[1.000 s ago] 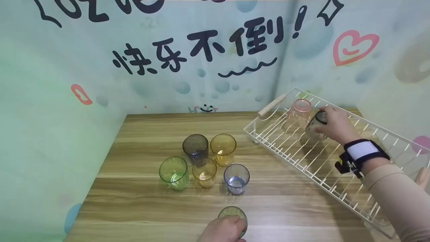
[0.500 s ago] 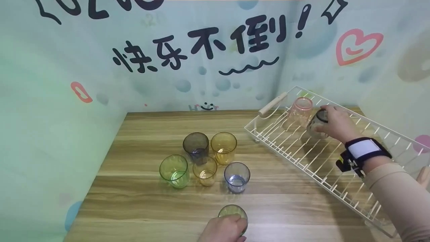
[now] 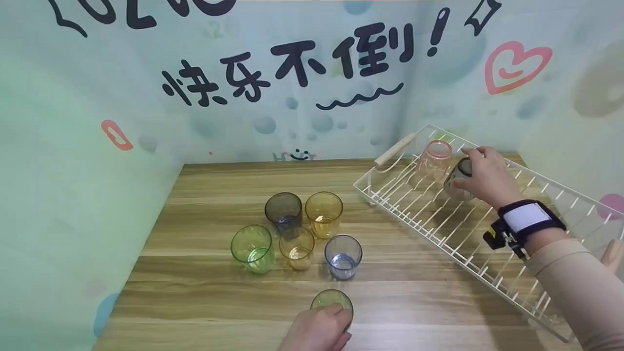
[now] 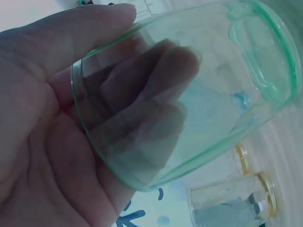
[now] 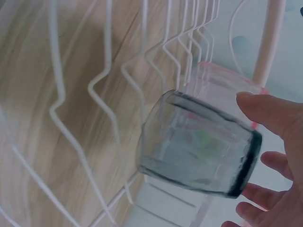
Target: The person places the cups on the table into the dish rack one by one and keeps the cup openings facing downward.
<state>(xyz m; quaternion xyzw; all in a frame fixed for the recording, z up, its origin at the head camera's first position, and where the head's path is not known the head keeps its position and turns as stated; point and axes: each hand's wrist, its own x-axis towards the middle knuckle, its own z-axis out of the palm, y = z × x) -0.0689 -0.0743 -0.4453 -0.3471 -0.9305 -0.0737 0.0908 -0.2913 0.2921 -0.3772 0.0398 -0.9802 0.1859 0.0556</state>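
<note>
Hand, left [image 3: 319, 327]: fingers curled round green glass [image 3: 331, 298]; smooth walls could slip.
Hand, right [image 3: 491, 178]: fingers spread loosely around dark glass [image 3: 454, 189], thumb apparently clear; careless withdrawal might tip it.
Wire rack [image 3: 395, 150], beneath right hand: gapped bars may unsteady the mouth-down dark glass.
Pink glass [image 3: 433, 165], past right hand: near enough to be knocked.

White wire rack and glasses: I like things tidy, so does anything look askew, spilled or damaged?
The white wire rack sits diagonally, askew to the back edge of the table. Otherwise nothing stands out: the five grouped glasses stand upright, with no visible spill or crack.
</note>
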